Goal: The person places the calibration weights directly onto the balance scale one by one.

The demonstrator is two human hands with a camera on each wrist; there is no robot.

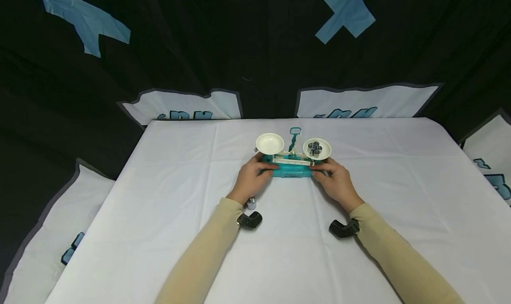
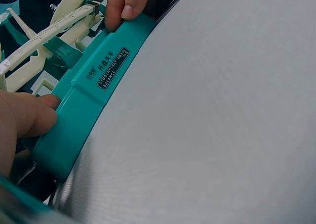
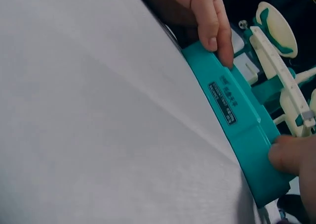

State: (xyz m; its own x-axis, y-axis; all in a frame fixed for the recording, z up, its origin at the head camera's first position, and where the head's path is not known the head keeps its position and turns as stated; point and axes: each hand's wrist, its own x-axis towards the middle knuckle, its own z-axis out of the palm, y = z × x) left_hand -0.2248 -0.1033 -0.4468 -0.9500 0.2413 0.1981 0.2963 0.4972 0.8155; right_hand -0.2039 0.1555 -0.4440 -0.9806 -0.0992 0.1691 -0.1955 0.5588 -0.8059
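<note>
A teal and cream tray balance stands on the white tablecloth, and both hands grip it by its ends. My left hand holds the left end of the base, thumb at the front. At the opposite end my right hand does likewise; in the right wrist view its thumb presses the teal base. The left pan has nothing on it. Several small metal weights sit in the right pan. Most fingers are hidden behind the base.
A small metallic cylinder stands beside the left wrist, partly covered by it. Black wrist cameras jut from both sleeves. Beyond the table's far edge hangs a dark curtain with blue and white patches.
</note>
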